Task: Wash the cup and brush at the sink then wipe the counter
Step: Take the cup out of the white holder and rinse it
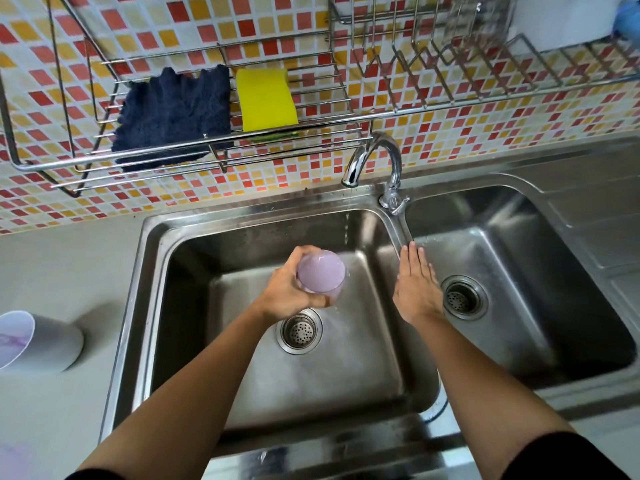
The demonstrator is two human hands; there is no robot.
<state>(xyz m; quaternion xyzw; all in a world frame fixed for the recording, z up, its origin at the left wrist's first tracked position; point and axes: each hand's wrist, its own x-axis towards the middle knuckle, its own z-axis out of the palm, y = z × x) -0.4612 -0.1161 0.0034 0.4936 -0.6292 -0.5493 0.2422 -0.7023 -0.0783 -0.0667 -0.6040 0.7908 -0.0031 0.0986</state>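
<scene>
— Where's the cup [321, 274] now?

— Over the left basin [194, 258], tipped toward us, with the left hand [289, 292] wrapped round its side in a firm grip. Water seems to be spilling from its lower edge toward the drain [299, 330] (hard to be sure, it's a faint blur). A thin stream runs from the faucet [375, 157] just behind it.

— So she's rinsing?

— I'd judge it the rinse step on the cup, yes. The right hand [415, 289] is flat and slack, fingers straight, holding nothing, hovering over the divider beside the right basin [519, 237].

— And the brush?

— I can't see one anywhere. Next, I'd guess, the cup wants emptying and setting somewhere to drain, then the brush found and washed.

— What's in the basins?

— Nothing but wet steel and their strainers. On the desk [69, 271] to the left lies a second cup [38, 341] on its side, pale, with a purplish smear inside. Up on the wire rack [207, 154] sit a dark blue cloth [173, 116] and a yellow sponge [265, 98], side by side; either would suit the wiping later.
</scene>
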